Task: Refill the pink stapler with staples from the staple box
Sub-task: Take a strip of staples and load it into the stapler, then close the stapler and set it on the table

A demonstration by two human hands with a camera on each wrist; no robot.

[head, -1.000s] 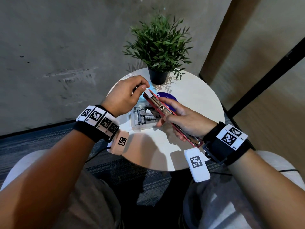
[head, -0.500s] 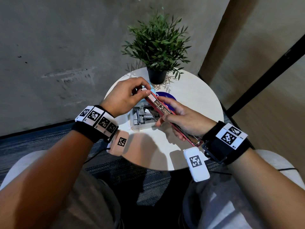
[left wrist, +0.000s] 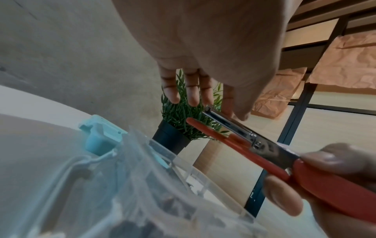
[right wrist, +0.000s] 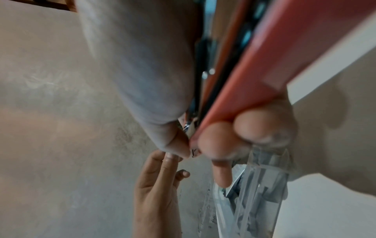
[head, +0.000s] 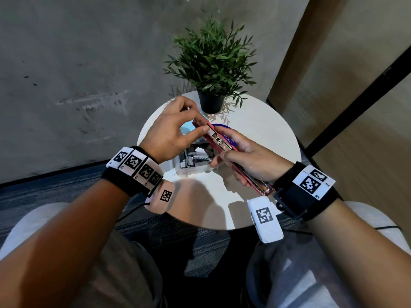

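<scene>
The pink stapler [head: 224, 150] is swung open and slants over the table, its metal staple channel facing up. My right hand [head: 231, 165] grips it around the middle, thumb on top and fingers beneath. My left hand [head: 200, 121] pinches the far front end of the metal channel [left wrist: 223, 119] between thumb and forefinger, the other fingers spread above. I cannot tell whether a staple strip lies under those fingers. The clear staple box [head: 191, 165] stands open on the table right below the stapler, with several grey staple strips inside. In the right wrist view the pink stapler [right wrist: 264, 64] fills the upper right.
The small round white table [head: 255, 196] also bears a potted green plant [head: 211, 58] at its far edge and a purple round sticker [head: 224, 127] under the stapler. The box's teal latch [left wrist: 101, 136] faces the wall. A grey wall stands behind, carpet below.
My left thumb has slid a little along the stapler's front end toward me, and the forefinger has lifted higher. The right hand keeps the same grip on the stapler.
</scene>
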